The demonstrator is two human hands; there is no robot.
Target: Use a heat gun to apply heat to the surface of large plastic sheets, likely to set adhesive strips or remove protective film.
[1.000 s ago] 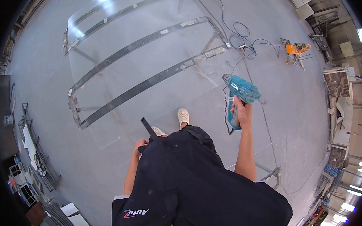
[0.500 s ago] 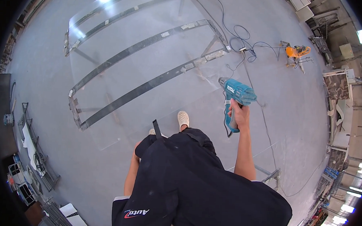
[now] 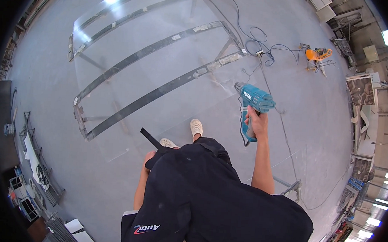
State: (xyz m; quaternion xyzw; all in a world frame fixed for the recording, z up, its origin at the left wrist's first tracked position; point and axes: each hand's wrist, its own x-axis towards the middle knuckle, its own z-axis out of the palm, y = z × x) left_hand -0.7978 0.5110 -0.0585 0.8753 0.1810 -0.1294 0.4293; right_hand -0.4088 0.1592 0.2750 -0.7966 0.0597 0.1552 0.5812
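My right hand is closed round the handle of a teal heat gun, held out in front of me on the right. Its metal nozzle points left, toward the metal frame. By my left thigh, my left hand is partly covered by dark clothing, so its fingers do not show well. A stiff dark strap sticks out just above that hand, and I cannot see whether the hand grips it. Ahead lies a long dark metal frame with pale patches along its bars, under a clear sheet.
A power cord runs across the floor at right, joining a coiled cable and a power strip. An orange machine on a stand is at far right. Metal racks line the left, and a low metal frame stands near right.
The dark strap has swung to the left and my left hand shows a little more. My right hand and the heat gun have stayed almost still.
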